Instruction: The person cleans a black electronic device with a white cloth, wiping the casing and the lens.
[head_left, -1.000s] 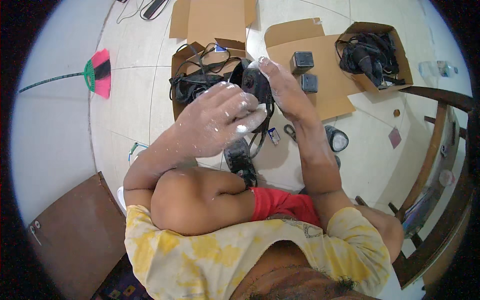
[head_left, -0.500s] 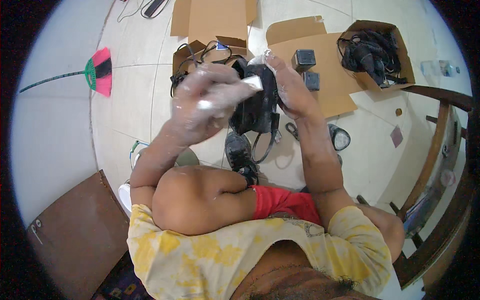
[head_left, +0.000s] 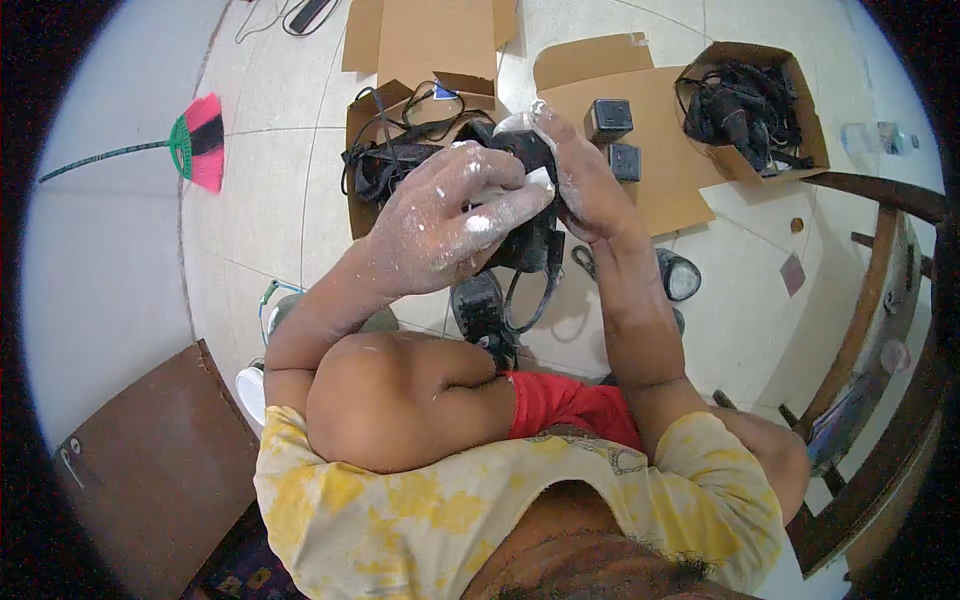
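In front of me a black device (head_left: pixel 522 245) with a looped cable is held up above the floor. My right hand (head_left: pixel 588 175) is closed around its right side, with the thumb at the top edge. A white patch (head_left: pixel 515 124), perhaps cloth or powder, shows at the device's upper end. My left hand (head_left: pixel 440 215), dusted with white powder, pinches a small white piece (head_left: pixel 541 179) against the device's face. Whether that piece is a block or folded cloth, I cannot tell. The fingers hide much of the device.
Beyond my hands an open cardboard box (head_left: pixel 362 215) holds black cables and gear. Two black cubes (head_left: pixel 608 120) sit on flattened cardboard (head_left: pixel 665 190). Another box (head_left: pixel 815 150) holds black straps. A pink broom (head_left: pixel 205 143) lies left; wooden furniture (head_left: pixel 865 290) stands right.
My left hand, blurred from motion before, has shifted slightly right across the black device with the white piece. My right hand has hardly moved.
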